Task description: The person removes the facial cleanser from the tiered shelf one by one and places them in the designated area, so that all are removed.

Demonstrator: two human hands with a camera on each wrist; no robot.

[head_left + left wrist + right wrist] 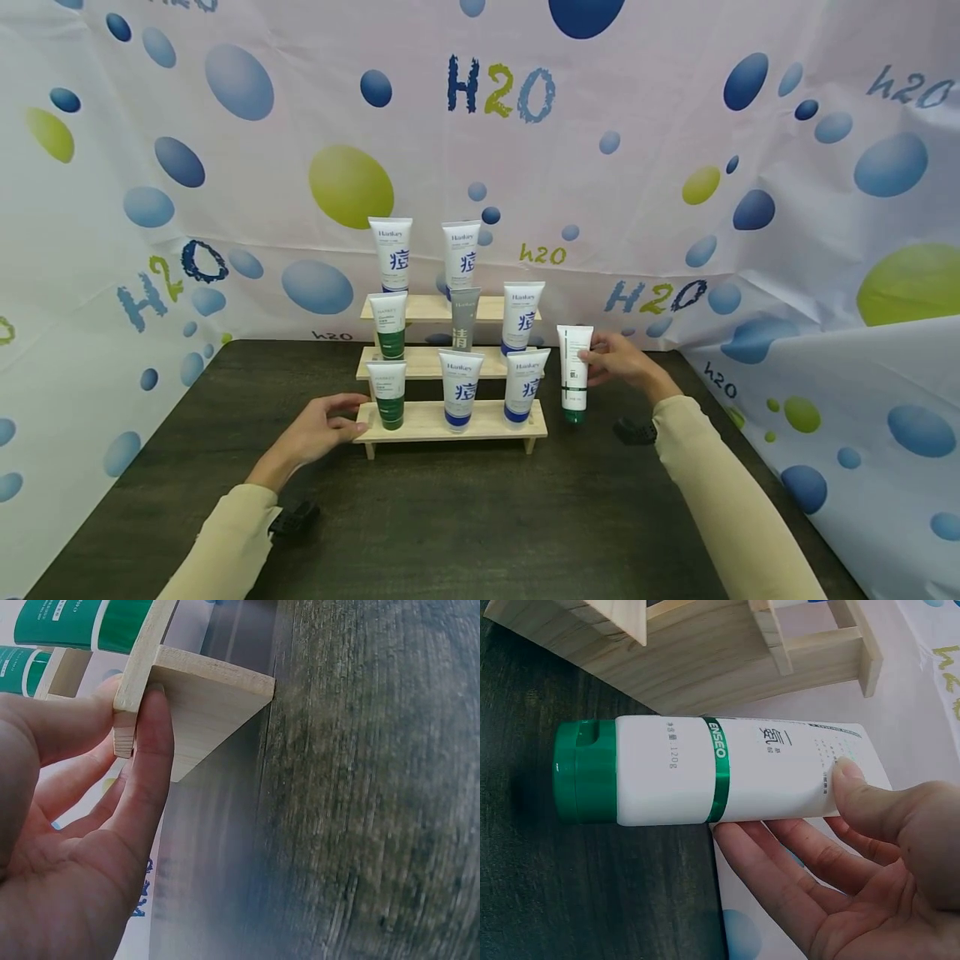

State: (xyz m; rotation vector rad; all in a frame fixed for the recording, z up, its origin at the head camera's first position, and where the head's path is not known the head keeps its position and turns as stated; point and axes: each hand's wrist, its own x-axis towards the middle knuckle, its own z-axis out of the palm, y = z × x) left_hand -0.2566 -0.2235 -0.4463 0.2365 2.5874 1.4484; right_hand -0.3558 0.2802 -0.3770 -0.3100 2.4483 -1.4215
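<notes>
My right hand [617, 358] pinches a white squeeze tube [575, 367] with a green cap, thumb on its printed face and fingers behind. The tube hangs cap down, to the right of a three-tier wooden display rack [450, 421]. In the right wrist view, a green band crosses the tube [667, 772] near the rack's side. At the rack's lower left end, my left hand [322, 429] grips the board [139, 671] of the bottom tier, thumb above and a finger beneath. Just above this grip stands a green-and-white tube [388, 396].
Several tubes stand cap down on the rack: white-and-blue ones [459, 387], a grey one [463, 319] and green-and-white ones. A white cloth [420, 108] printed with bubbles hangs behind and along the sides of the dark wooden table [465, 525].
</notes>
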